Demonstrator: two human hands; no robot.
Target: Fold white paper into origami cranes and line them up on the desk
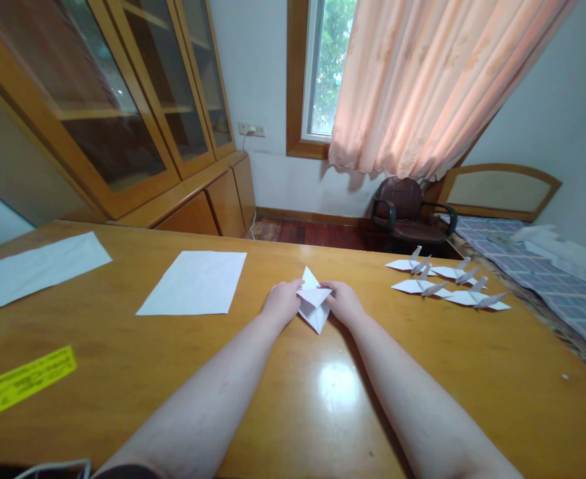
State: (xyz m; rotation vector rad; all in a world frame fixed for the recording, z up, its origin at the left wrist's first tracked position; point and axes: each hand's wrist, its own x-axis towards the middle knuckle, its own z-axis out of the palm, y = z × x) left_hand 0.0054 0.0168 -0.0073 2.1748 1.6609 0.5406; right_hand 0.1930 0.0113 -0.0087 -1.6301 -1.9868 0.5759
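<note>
A partly folded piece of white origami paper (pixel 316 314) lies at the middle of the wooden desk, one pointed end away from me and one toward me. A triangular flap stands raised across its middle. My left hand (pixel 283 301) grips the paper's left edge, fingers closed on it. On the opposite side my right hand (pixel 345 301) pinches the right edge near the flap. The fingertips of both hands are partly hidden behind the paper. Several folded white paper cranes (pixel 422 286) stand in two rows to the right of my right hand.
White paper sheets lie to the left, one nearer (pixel 193 283) and one farther left (pixel 43 269). A yellow printed strip (pixel 23 384) is at the desk's (pixel 283 426) left front. Beyond the desk are a glass-door cabinet (pixel 123 100), a brown armchair (pixel 410 206) and a bed (pixel 527 259).
</note>
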